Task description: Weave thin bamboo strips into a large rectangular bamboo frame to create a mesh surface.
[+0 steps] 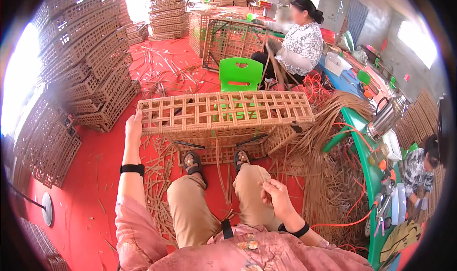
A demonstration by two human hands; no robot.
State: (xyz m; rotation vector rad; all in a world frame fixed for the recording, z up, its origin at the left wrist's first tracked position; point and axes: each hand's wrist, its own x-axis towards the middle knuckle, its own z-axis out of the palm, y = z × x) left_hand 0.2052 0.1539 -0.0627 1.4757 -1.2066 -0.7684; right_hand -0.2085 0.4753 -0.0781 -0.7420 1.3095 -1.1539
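Note:
A woven brown wicker basket (200,126) with an open lattice lies on its side in front of my knees, dark metal rods showing beneath its upper face. My left hand (134,122) grips its left end, the fingers partly hidden behind the edge. Over my right knee, apart from the basket, my right hand (277,197) is closed in a pinch. What it holds, if anything, is too small to make out. Loose strips (220,171) hang down between my feet.
A green chair (241,74) stands beyond the basket; a seated person (300,45) works beside a larger woven frame (233,42). Stacked baskets (95,66) rise at left. Right, a strip bundle (316,147) hangs beside a green table (369,176) with tools and an orange cord (340,224).

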